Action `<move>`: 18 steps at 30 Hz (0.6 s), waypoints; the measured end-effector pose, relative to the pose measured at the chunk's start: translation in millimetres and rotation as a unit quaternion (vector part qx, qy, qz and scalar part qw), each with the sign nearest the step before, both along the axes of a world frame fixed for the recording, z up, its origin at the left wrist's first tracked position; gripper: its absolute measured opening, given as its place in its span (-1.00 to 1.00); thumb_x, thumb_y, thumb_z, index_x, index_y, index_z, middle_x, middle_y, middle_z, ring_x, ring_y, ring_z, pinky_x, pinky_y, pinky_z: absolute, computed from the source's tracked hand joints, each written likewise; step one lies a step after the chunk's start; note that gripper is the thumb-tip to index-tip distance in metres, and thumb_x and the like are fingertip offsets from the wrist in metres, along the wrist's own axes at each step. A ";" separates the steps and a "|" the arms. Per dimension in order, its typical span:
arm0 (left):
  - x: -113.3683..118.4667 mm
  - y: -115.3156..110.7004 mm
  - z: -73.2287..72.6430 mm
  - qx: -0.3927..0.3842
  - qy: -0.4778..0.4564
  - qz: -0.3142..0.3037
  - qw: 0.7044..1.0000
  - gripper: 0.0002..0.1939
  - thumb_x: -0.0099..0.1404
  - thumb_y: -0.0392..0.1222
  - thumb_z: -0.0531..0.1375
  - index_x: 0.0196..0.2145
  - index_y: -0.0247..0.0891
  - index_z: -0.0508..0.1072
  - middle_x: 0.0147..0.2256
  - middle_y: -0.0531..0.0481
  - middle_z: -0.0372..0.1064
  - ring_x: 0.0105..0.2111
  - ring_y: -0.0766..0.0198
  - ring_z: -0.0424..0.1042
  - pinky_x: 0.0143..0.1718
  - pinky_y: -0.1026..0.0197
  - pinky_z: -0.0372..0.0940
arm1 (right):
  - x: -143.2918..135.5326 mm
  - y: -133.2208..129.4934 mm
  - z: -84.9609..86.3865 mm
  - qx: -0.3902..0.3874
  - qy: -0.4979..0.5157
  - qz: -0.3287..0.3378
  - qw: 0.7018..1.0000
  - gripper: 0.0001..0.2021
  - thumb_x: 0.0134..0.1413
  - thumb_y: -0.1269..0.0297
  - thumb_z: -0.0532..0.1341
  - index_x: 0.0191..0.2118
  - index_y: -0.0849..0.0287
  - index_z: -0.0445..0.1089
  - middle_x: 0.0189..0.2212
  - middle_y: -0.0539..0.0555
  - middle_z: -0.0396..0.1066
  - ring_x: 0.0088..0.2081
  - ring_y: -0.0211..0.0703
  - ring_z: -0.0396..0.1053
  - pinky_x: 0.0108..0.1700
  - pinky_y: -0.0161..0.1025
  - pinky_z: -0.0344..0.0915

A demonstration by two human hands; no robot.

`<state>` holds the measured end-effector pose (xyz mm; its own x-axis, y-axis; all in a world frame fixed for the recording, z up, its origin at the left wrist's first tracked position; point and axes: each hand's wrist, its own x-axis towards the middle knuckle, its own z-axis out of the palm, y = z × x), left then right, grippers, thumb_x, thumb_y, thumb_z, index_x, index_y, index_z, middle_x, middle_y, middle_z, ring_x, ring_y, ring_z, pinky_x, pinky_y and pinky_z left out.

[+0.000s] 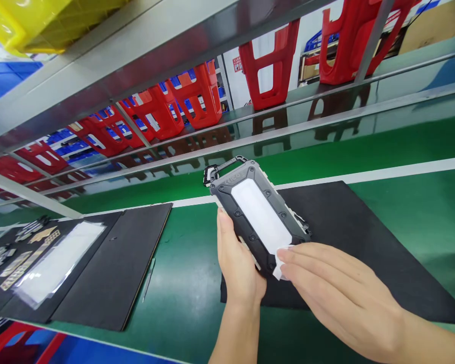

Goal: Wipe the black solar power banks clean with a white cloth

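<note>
A rugged black power bank (246, 222) with a long white light panel (262, 215) is tilted up at the middle of the head view. Screws line its frame, and a loop handle is at its far end. My left hand (237, 263) grips it from beneath and along its left side, the palm partly hidden. Pinched in the fingertips of my right hand (337, 288) is a small white wipe (279, 265), touching the device's near end at the panel's lower edge. Below both hands lies a black mat (326, 217) on the green bench (185, 268).
On the left, another black mat (109, 268) carries clear-wrapped white sheets (64, 263) and several small parts. A thin tool (148, 280) lies beside it. Red bins (269, 65) stand behind the bench. A metal shelf beam (136, 65) crosses overhead, holding a yellow bin (53, 25).
</note>
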<state>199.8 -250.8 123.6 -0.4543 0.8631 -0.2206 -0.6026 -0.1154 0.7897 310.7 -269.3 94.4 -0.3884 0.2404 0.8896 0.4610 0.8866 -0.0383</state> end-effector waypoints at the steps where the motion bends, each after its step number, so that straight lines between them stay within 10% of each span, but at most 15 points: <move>1: 0.4 0.1 0.7 -0.006 -0.002 0.005 1.000 -0.54 0.30 0.06 0.04 0.06 -0.19 0.35 -0.01 -0.04 0.39 -0.02 0.12 0.39 0.05 0.15 0.29 | -0.5 -0.4 -1.9 -0.004 0.001 0.001 1.000 -0.82 0.12 0.66 0.07 -0.30 0.38 0.40 -0.37 0.24 0.51 -0.27 -0.03 0.48 -0.22 -0.14 0.48; 10: -4.9 -1.8 -5.3 0.005 -0.015 0.029 0.999 -0.56 0.26 0.09 0.09 -0.01 -0.19 0.39 -0.03 -0.04 0.40 0.05 0.07 0.33 0.00 0.12 0.34 | -3.2 -8.1 -5.9 -0.023 0.010 0.016 1.000 -0.78 0.17 0.62 0.04 -0.29 0.35 0.42 -0.35 0.20 0.51 -0.21 -0.07 0.48 -0.13 -0.19 0.45; 18: -9.6 -0.3 -8.1 0.088 -0.077 -0.084 0.990 -0.55 0.30 0.08 0.03 0.08 -0.12 0.31 -0.05 -0.02 0.42 -0.01 0.14 0.39 0.03 0.14 0.30 | 3.3 -4.6 10.4 -0.091 -0.002 0.081 0.993 -0.77 0.27 0.50 0.04 -0.28 0.25 0.44 -0.29 0.09 0.51 -0.19 -0.22 0.46 0.02 -0.41 0.35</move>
<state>190.2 -251.1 115.5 -0.2737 0.9549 -0.1154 -0.7363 -0.1308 0.6639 314.0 -273.9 104.7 -0.4384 0.3310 0.8356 0.3137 0.9276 -0.2029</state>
